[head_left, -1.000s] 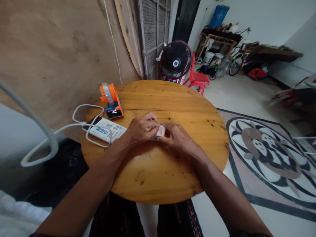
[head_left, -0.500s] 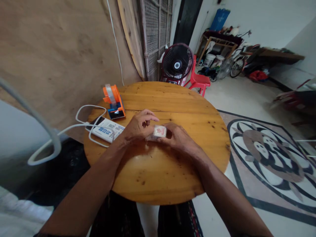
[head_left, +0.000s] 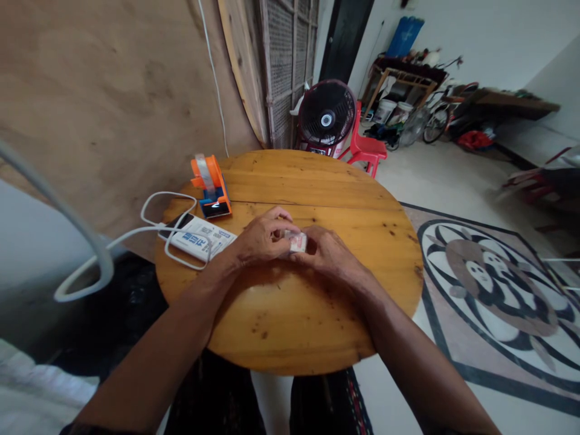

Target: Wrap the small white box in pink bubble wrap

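Observation:
Between my hands, over the middle of the round wooden table [head_left: 281, 329], is a small white box [head_left: 298, 243] with red print. Clear film seems to cover its left end. My right hand [head_left: 326, 249] grips the box from the right, thumb in front and fingers behind. My left hand [head_left: 267, 237] closes on the box's left end, fingers bent over the top and thumb at the near side. Much of the box is hidden by the fingers.
An orange and blue tape dispenser [head_left: 212, 184] stands at the table's back left. Beside my left forearm lies a white printed box [head_left: 199, 240] with a white cable [head_left: 149, 229] looped over it. A fan [head_left: 326, 115] and a red chair [head_left: 368, 148] stand behind the table.
My left hand has moved slightly right, and its raised fingers have come down onto the left part of the small box, covering more of it. My right hand keeps its hold.

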`<action>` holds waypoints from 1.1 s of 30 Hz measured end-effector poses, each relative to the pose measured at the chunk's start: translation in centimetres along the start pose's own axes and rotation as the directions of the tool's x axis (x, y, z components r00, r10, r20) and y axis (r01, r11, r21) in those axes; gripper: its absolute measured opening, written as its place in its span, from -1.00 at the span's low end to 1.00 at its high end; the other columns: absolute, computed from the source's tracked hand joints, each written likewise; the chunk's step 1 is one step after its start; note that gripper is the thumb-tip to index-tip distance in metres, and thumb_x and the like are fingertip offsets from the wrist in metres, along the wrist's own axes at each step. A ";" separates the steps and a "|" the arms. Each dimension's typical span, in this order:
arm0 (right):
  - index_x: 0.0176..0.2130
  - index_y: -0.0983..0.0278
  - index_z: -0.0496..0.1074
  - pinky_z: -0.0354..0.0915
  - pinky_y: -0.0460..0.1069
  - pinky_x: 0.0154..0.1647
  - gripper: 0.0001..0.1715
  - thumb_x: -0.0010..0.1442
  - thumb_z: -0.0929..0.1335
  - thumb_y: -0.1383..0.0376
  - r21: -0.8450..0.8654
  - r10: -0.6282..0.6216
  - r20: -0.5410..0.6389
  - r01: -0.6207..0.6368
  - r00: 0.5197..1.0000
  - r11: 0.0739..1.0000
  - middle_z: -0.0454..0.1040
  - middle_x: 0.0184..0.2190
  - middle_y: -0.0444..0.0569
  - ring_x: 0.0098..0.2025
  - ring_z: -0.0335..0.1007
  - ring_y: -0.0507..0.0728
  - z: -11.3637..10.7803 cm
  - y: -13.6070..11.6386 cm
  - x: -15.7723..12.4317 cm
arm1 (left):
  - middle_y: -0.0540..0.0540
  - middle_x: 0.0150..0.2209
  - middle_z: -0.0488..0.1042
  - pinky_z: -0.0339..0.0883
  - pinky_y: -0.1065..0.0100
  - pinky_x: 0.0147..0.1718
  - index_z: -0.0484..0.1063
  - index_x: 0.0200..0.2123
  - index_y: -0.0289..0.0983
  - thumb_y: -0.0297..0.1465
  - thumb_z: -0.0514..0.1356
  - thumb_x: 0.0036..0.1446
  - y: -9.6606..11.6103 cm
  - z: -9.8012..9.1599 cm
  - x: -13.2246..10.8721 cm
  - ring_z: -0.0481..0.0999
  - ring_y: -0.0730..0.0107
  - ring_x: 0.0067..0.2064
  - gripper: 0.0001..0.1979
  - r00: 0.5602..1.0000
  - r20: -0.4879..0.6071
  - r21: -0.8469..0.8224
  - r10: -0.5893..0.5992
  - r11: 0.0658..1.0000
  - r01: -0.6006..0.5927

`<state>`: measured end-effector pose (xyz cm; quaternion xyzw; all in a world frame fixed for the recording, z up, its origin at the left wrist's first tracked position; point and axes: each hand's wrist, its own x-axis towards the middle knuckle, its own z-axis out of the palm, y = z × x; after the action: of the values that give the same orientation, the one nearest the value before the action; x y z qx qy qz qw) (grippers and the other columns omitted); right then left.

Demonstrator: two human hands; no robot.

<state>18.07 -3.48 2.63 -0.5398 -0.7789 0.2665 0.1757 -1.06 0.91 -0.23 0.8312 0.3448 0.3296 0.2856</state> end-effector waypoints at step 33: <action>-0.03 0.25 0.48 0.31 0.04 -0.09 -0.54 0.06 0.46 0.20 -0.080 -0.019 -0.059 0.014 0.998 0.997 0.58 -0.14 0.03 -0.12 0.49 0.21 -0.9 2.4 0.2 | -0.12 -0.17 0.51 0.33 0.31 -0.24 0.09 0.32 -0.33 -0.11 0.29 0.02 0.7 -0.1 -0.3 0.48 0.26 -0.21 -0.13 0.953 0.188 -0.006 -0.238 0.970 0.244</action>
<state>20.28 -2.41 1.95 -0.5475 -0.7878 0.2176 0.1797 -1.07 0.33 0.22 0.8059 0.4105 0.2182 0.3667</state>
